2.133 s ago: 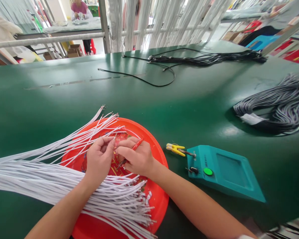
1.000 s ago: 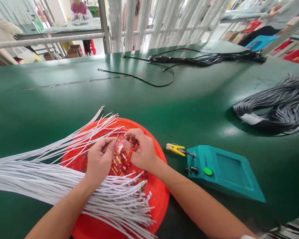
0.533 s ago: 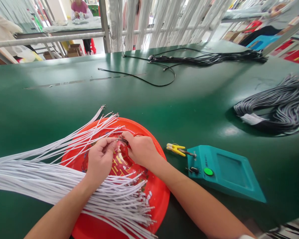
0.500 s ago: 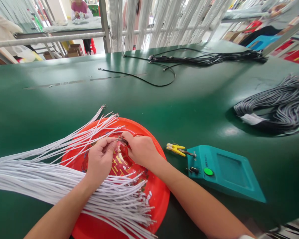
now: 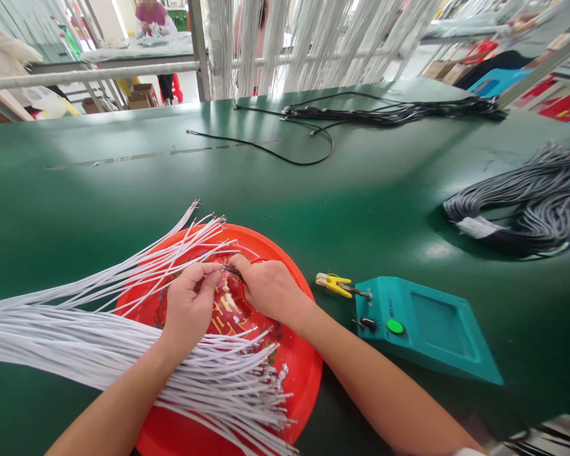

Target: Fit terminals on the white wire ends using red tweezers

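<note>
My left hand [image 5: 192,301] is closed in a pinch over a red plate [image 5: 308,373], thumb against forefinger, on the end of a white cable. The cable's tip is mostly hidden by the fingers. Close against those fingertips, my right hand [image 5: 270,285] is wrapped round a small dark metal hand tool [image 5: 232,271] with what look like red handles; its exact kind is hard to make out. One group of white cables [image 5: 161,263] fans over the plate's upper left. Below my left hand, a thicker bundle of white cables [image 5: 228,386] lies across the plate with its stripped ends to the right.
Right of the plate sits a teal device [image 5: 427,329] with a green button and a yellow clip [image 5: 333,283]. A coil of grey cables [image 5: 522,202] lies at the far right, black cables [image 5: 384,114] at the back. Beyond the green table [image 5: 137,190] hang white cables [image 5: 313,44].
Both hands stay almost in place over the plate. The fingers and the tool's tip have shifted very slightly; the rest of the scene looks the same.
</note>
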A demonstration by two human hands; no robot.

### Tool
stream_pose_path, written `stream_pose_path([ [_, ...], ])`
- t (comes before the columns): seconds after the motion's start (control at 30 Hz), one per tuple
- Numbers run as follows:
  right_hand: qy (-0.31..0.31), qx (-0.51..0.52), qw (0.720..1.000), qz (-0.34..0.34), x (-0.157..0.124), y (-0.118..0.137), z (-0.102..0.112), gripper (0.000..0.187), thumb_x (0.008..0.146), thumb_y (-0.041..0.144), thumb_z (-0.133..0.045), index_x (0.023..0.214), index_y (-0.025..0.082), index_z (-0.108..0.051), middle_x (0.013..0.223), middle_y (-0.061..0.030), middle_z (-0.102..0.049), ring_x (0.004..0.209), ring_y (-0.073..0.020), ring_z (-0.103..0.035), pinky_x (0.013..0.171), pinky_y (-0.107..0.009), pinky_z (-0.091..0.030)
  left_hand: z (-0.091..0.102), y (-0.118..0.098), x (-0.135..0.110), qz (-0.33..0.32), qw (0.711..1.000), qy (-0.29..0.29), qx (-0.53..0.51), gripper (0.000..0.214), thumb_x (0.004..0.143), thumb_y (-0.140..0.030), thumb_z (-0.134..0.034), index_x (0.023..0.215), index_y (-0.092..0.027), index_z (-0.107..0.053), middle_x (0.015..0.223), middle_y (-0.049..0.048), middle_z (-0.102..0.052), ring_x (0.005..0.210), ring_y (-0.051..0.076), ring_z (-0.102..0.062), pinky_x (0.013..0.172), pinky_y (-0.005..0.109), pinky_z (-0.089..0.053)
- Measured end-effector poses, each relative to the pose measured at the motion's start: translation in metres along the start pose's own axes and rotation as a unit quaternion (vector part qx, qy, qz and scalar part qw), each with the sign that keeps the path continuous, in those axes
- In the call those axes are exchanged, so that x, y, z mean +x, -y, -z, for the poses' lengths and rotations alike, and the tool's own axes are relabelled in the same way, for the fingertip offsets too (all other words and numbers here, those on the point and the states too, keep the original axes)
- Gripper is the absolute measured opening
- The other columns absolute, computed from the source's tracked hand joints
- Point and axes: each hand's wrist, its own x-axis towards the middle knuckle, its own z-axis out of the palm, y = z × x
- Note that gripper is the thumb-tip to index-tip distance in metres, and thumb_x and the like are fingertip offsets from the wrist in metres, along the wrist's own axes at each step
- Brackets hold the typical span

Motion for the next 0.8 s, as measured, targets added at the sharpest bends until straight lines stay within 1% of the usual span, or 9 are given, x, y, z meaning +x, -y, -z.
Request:
stream_pose_path([
  [0.23, -0.010, 0.020, 1.000, 0.001, 0.001, -0.002, -0.004, 0.020, 0.084, 0.014, -0.044, 0.102, 0.017, -0.051, 0.067, -0.0030, -0.066, 0.059, -0.0171, -0.061, 0.048, -0.027, -0.021, 0.000, 0.004, 0.000, 0.004, 1.000, 0.005, -0.007, 0.018, 0.078, -0.030, -0.055, 0.084, -0.017, -0.065, 0.071, 0.0016, -0.062, 0.063, 0.013, -0.056, 0.058, 0.024, -0.045],
  [0.37, -0.021, 0.043, 0.999, -0.002, 0.003, -0.003, -0.008, 0.022, 0.083, 0.014, -0.045, 0.103, 0.016, -0.054, 0.067, -0.0037, -0.066, 0.059, -0.0183, -0.061, 0.048, -0.027, -0.024, -0.001, 0.003, 0.000, 0.014, 1.000, 0.005, -0.010, 0.019, 0.078, -0.031, -0.055, 0.085, -0.017, -0.065, 0.069, 0.0016, -0.062, 0.062, 0.013, -0.056, 0.057, 0.024, -0.044],
  [0.47, -0.044, 0.108, 0.993, 0.000, 0.003, -0.006, -0.011, 0.024, 0.082, 0.014, -0.045, 0.104, 0.018, -0.053, 0.072, -0.0034, -0.067, 0.062, -0.0177, -0.060, 0.052, -0.025, -0.029, -0.001, 0.001, 0.000, 0.027, 0.999, 0.000, -0.027, 0.020, 0.078, -0.032, -0.054, 0.086, -0.017, -0.065, 0.066, 0.0013, -0.061, 0.061, 0.013, -0.055, 0.057, 0.024, -0.044],
  [0.53, -0.073, 0.193, 0.978, -0.007, 0.004, -0.008, -0.013, 0.023, 0.081, 0.014, -0.047, 0.102, 0.019, -0.053, 0.079, -0.0029, -0.066, 0.066, -0.0163, -0.060, 0.056, -0.024, -0.034, -0.001, 0.001, 0.000, 0.034, 0.999, -0.005, -0.036, 0.020, 0.078, -0.032, -0.054, 0.086, -0.017, -0.065, 0.064, 0.0010, -0.060, 0.061, 0.013, -0.055, 0.056, 0.024, -0.044],
  [0.6, -0.106, 0.300, 0.948, -0.021, 0.005, -0.009, -0.015, 0.020, 0.080, 0.017, -0.051, 0.099, 0.020, -0.051, 0.081, -0.0020, -0.064, 0.067, -0.0150, -0.058, 0.059, -0.024, -0.038, -0.001, 0.000, 0.000, 0.038, 0.998, -0.008, -0.041, 0.020, 0.078, -0.032, -0.055, 0.085, -0.016, -0.065, 0.063, 0.0007, -0.058, 0.060, 0.013, -0.055, 0.056, 0.024, -0.043],
  [0.63, -0.120, 0.360, 0.925, -0.028, 0.005, -0.008, -0.015, 0.019, 0.079, 0.020, -0.053, 0.098, 0.020, -0.051, 0.081, -0.0016, -0.063, 0.067, -0.0146, -0.057, 0.061, -0.025, -0.040, -0.001, -0.001, 0.000, 0.040, 0.998, -0.009, -0.042, 0.020, 0.077, -0.032, -0.055, 0.084, -0.016, -0.065, 0.062, 0.0005, -0.058, 0.060, 0.013, -0.054, 0.056, 0.024, -0.043],
  [0.67, -0.134, 0.423, 0.895, -0.035, 0.006, -0.008, -0.015, 0.019, 0.080, 0.022, -0.054, 0.098, 0.020, -0.050, 0.079, -0.0013, -0.062, 0.067, -0.0144, -0.057, 0.062, -0.025, -0.042, -0.002, -0.001, -0.001, 0.043, 0.998, -0.009, -0.045, 0.019, 0.077, -0.031, -0.055, 0.084, -0.016, -0.065, 0.062, 0.0003, -0.057, 0.059, 0.013, -0.054, 0.055, 0.024, -0.043],
  [0.73, -0.157, 0.542, 0.825, -0.046, 0.007, -0.005, -0.013, 0.018, 0.081, 0.027, -0.054, 0.096, 0.020, -0.048, 0.079, -0.0014, -0.061, 0.070, -0.0146, -0.058, 0.065, -0.027, -0.044, -0.003, -0.002, -0.001, 0.051, 0.997, -0.006, -0.061, 0.019, 0.077, -0.031, -0.056, 0.084, -0.016, -0.064, 0.062, -0.0002, -0.057, 0.057, 0.012, -0.053, 0.053, 0.023, -0.042],
  [0.8, -0.163, 0.631, 0.757, -0.054, 0.008, -0.002, -0.011, 0.018, 0.080, 0.029, -0.056, 0.093, 0.021, -0.047, 0.083, -0.0021, -0.063, 0.071, -0.0141, -0.059, 0.068, -0.028, -0.045, -0.004, -0.003, -0.001, 0.056, 0.994, -0.001, -0.096, 0.017, 0.076, -0.030, -0.057, 0.085, -0.016, -0.061, 0.063, -0.0013, -0.057, 0.054, 0.010, -0.052, 0.050, 0.021, -0.040],
])
